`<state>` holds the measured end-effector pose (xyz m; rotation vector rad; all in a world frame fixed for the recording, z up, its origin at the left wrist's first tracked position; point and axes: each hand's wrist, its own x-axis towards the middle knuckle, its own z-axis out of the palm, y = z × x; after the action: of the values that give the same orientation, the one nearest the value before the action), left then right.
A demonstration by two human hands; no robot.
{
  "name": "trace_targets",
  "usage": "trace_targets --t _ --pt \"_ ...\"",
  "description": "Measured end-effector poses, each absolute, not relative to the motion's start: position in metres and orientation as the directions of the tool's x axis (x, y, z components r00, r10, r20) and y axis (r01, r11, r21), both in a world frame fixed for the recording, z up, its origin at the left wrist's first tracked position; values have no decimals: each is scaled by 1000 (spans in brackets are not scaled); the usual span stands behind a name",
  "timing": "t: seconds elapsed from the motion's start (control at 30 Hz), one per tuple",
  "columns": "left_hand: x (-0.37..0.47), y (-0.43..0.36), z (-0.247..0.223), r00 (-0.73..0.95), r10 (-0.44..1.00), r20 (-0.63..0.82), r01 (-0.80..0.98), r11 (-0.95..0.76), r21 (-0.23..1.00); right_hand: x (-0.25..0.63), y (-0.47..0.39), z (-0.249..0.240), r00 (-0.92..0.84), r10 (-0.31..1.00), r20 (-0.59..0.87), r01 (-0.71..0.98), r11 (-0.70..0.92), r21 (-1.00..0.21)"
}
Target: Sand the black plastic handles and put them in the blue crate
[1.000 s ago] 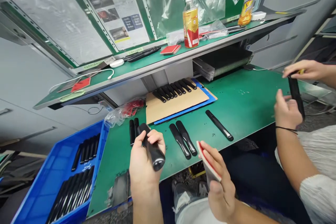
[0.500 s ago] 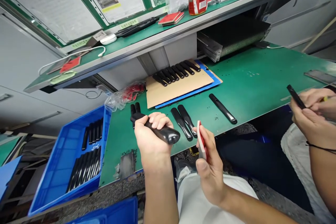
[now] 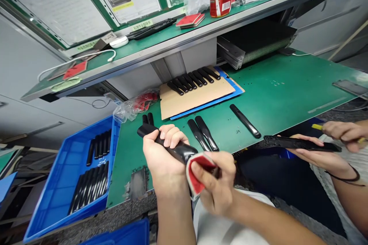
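Observation:
My left hand [image 3: 165, 153] is wrapped round a glossy black handle-shaped plastic part [image 3: 181, 151], its wide rounded end toward me. In my right hand [image 3: 217, 183] a red sanding pad [image 3: 198, 174] with a pale edge is pinched between thumb and fingers. The pad is bent against the rounded end of the part and hides its tip. Two similar black parts [image 3: 203, 134] lie side by side on the green bench [image 3: 273, 95] just beyond my right hand, and a single one [image 3: 245, 121] lies further right.
A blue crate [image 3: 61, 176] with rows of black parts stands at the left. Cardboard [image 3: 195, 101] at the back bears several more. A co-worker's hands [image 3: 330, 153] at the right hold a black part and a yellow tool. A shelf [image 3: 149, 49] overhangs the bench.
My right hand has moved left and turned, bringing the red pad onto the end of the black part. The co-worker's hands have lowered and their black part now lies nearly level.

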<state>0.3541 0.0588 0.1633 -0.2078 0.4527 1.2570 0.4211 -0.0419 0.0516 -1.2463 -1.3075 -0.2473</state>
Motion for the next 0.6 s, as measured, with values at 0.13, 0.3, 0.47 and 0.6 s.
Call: trace_targets --t 0.13,0.3,0.47,0.6 --pt "344 63 166 229 870 -436 -958 280 56 436 -19 62 487 536 690 689 250 -680" --pt "333 64 172 279 863 -420 -947 320 30 436 -30 47 212 515 831 773 431 -465" --pt "321 63 180 261 858 -442 -962 270 -45 448 -27 10 134 585 800 854 340 -393" --pt "322 64 178 294 843 -450 -950 311 -39 447 -29 21 143 532 834 841 379 -386"
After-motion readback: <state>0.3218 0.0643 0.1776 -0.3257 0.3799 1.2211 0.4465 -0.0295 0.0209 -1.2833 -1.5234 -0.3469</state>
